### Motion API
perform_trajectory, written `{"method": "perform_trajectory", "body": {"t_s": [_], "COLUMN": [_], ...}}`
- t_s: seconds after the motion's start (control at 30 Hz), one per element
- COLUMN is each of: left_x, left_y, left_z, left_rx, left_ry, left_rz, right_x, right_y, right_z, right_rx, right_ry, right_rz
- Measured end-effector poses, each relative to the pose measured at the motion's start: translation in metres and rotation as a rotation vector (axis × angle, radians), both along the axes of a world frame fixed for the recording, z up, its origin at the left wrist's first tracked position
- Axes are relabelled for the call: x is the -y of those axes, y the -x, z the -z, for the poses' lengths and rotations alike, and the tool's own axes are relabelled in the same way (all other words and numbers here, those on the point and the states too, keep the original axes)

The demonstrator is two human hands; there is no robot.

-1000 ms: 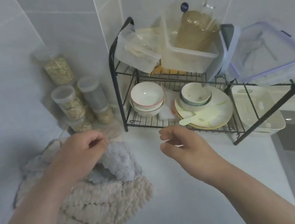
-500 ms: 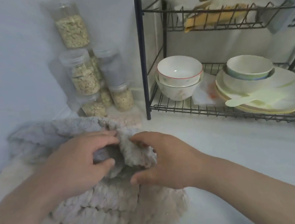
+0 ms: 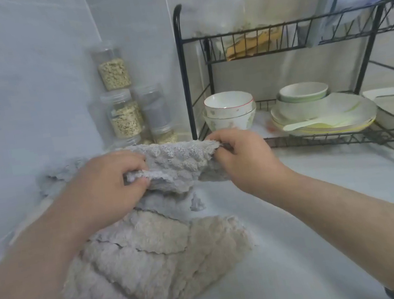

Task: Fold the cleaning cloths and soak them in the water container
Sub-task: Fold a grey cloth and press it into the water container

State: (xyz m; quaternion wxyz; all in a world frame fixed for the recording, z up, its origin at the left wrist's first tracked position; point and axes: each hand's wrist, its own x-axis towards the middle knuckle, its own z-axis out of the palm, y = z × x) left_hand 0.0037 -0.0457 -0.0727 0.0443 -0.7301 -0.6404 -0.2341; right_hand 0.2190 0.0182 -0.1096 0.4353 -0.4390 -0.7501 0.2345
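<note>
A fluffy grey cleaning cloth [image 3: 177,159] is lifted off the pile and stretched between both hands. My left hand [image 3: 106,185] pinches its left edge, fingers curled over the fabric. My right hand [image 3: 242,158] grips its right corner. Beneath them lies a heap of beige cleaning cloths [image 3: 151,264] on the white counter [image 3: 313,209], partly hidden by my left forearm. More grey cloth [image 3: 59,171] shows behind my left hand. No water container is plainly visible.
A black wire dish rack [image 3: 184,75] stands at the right with stacked bowls [image 3: 229,113], plates and a spoon [image 3: 325,116]. Clear jars of grain [image 3: 122,109] are stacked in the tiled corner. Plastic containers sit on the rack's top shelf.
The camera dropped and moved closer to the counter. Both hands took hold of the grey cloth, raised it from the pile and pulled it apart sideways.
</note>
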Motion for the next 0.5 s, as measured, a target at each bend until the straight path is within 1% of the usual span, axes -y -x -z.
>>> {"method": "perform_trajectory", "body": {"t_s": [0.1, 0.2, 0.27, 0.37, 0.4, 0.43, 0.5], "left_x": [0.010, 0.017, 0.017, 0.012, 0.011, 0.009, 0.006], "left_y": [-0.008, -0.022, -0.032, -0.056, -0.066, -0.077, -0.103], "left_z": [-0.035, -0.071, -0.089, -0.108, -0.113, -0.116, -0.121], "left_rx": [0.162, 0.357, 0.462, 0.639, 0.657, 0.636, 0.536], "left_ry": [-0.184, -0.316, -0.342, -0.266, -0.245, -0.239, -0.243], "left_rz": [-0.039, 0.031, 0.087, 0.190, 0.230, 0.262, 0.291], "right_x": [0.009, 0.023, 0.037, 0.070, 0.081, 0.091, 0.110], "right_y": [-0.020, -0.051, -0.076, -0.112, -0.123, -0.134, -0.158], "right_z": [-0.024, -0.061, -0.087, -0.124, -0.135, -0.145, -0.159], "right_rx": [-0.020, 0.034, 0.063, 0.174, 0.223, 0.266, 0.340], "right_ry": [-0.065, -0.162, -0.213, -0.274, -0.277, -0.271, -0.238], "right_rz": [0.102, 0.233, 0.314, 0.376, 0.395, 0.420, 0.474]}}
